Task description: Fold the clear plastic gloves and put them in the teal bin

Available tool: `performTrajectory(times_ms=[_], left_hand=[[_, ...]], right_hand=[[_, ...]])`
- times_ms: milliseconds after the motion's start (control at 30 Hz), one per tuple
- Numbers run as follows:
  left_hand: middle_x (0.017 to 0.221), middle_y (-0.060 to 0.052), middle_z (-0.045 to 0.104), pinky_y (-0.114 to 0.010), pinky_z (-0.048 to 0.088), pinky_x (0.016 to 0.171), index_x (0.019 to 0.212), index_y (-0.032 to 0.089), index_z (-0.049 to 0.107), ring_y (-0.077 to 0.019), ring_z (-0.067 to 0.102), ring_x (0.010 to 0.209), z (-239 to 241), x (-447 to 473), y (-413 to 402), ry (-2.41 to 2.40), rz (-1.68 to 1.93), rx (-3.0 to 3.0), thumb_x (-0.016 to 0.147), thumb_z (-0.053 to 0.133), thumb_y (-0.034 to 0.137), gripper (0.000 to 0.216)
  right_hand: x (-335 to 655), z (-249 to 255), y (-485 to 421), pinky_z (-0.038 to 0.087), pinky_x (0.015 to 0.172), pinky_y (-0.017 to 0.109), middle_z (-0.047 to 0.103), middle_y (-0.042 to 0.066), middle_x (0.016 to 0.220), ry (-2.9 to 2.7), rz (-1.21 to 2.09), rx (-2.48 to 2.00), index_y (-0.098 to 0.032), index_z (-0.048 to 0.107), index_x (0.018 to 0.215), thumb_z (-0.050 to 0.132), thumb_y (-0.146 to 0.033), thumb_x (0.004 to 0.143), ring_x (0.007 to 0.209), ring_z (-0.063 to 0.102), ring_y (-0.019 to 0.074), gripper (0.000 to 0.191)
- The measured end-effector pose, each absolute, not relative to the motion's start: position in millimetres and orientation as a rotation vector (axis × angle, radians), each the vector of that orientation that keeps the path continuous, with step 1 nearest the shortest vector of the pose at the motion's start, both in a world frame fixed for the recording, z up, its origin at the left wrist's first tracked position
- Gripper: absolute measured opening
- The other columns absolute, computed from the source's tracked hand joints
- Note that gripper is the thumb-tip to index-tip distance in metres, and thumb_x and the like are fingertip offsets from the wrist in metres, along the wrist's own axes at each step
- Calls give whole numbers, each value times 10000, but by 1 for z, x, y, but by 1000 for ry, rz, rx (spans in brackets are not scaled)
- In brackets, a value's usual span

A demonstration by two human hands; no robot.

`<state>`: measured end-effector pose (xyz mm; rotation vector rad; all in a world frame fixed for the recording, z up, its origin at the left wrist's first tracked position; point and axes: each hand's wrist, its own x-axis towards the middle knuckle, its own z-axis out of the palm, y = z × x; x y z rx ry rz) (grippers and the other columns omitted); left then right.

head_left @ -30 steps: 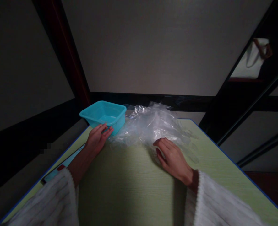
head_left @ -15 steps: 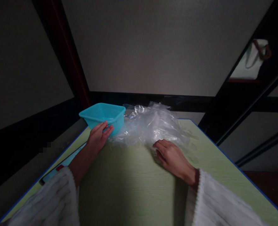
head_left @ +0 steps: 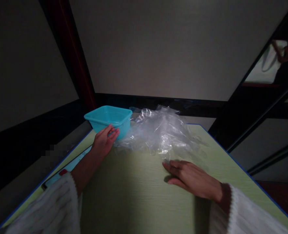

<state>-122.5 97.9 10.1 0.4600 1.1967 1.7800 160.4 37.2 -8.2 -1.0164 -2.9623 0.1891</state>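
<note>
A turquoise plastic basin (head_left: 104, 125) stands at the far left of the table, upright, with its inside bare where I can see it. Against its front wall lie the fingers of my left hand (head_left: 104, 139), stretched out and not wrapped round the rim. Beside the basin spreads a loose heap of clear plastic bags (head_left: 162, 130), crumpled and glossy. My right hand (head_left: 189, 175) rests low over the table in front of the heap, palm down. Its thumb is apart from its fingers, and the fingertips meet a loose corner of the plastic. Both hands are open.
The pale green table (head_left: 134, 191) has a blue edge and narrows toward the wall. A flat light-blue case with a red patch (head_left: 63, 172) lies along its left edge, partly under my left forearm. A white bag (head_left: 266, 63) sits on a shelf at right.
My right hand has moved back toward me and to the right, away from the heap, and a corner of plastic now trails toward its fingertips. My left hand stays at the basin.
</note>
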Motion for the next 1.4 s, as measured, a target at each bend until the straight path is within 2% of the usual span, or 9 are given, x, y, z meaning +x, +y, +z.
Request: performTrajectory(times_ms=[200,400,600,800,900,1000,1100,1267,1400], left_hand=[[601,46,550,-209,503,629,646,175,523,-89,583,570,-4,-112,86,1234,1758,733,694,600,151,94],[596,28,572,-239,469,610,606,161,573,-127,550,599,-27,-82,64,1216,1491,1294,593,635,214,82],[715,-8,576,-263,453,668,641,171,613,-151,549,709,-35,-65,43,1048,1205,1767,670,550,175,69],[914,-73,631,-332,430,852,863,148,653,-197,569,903,-41,-68,38,942,1005,2008,755,519,150,172],[1036,-100,620,-347,412,909,989,137,632,-206,545,1004,-44,-69,37,952,913,2180,802,477,141,242],[1094,-111,611,-359,403,937,1031,133,618,-212,523,1056,-43,-70,34,941,810,2372,818,467,137,261],[1156,-105,600,-382,380,975,1066,156,607,-224,498,1115,-39,-71,30,895,693,2521,829,490,177,265],[1349,-135,478,-426,281,1065,1213,127,523,-271,363,1286,-37,-76,27,787,444,2702,853,528,306,402],[1402,-143,412,-445,221,1095,1256,118,480,-273,312,1325,-37,-80,28,774,321,2750,876,502,359,451]], right_hand=[[152,-9,29,507,808,409,629,168,1054,-2971,274,-917,-40,494,1261,414,-455,908,916,614,274,550],[141,-9,20,476,840,403,640,142,1005,-2997,256,-831,-66,489,1283,446,-487,883,911,600,256,582],[131,-16,12,430,850,373,638,104,978,-3024,215,-693,-104,491,1274,411,-532,883,891,585,229,585],[121,-25,0,382,802,332,627,52,920,-2991,169,-428,-145,491,1245,359,-562,900,841,556,198,557],[114,-23,-7,364,785,329,628,13,889,-3025,152,-292,-197,487,1237,426,-446,922,837,546,186,406],[106,-23,-14,364,798,293,633,-23,819,-3058,233,-271,-218,571,1083,423,-382,941,815,555,150,262],[102,-30,-21,368,838,228,660,-13,841,-3025,360,-212,-168,591,933,346,-353,972,806,568,112,310],[110,-34,-22,362,900,176,679,-4,954,-2918,467,-189,-187,562,1091,269,-260,990,913,567,97,319],[129,-16,-3,404,891,342,671,55,952,-2825,332,-250,-183,566,1167,304,-429,954,942,558,202,418]])
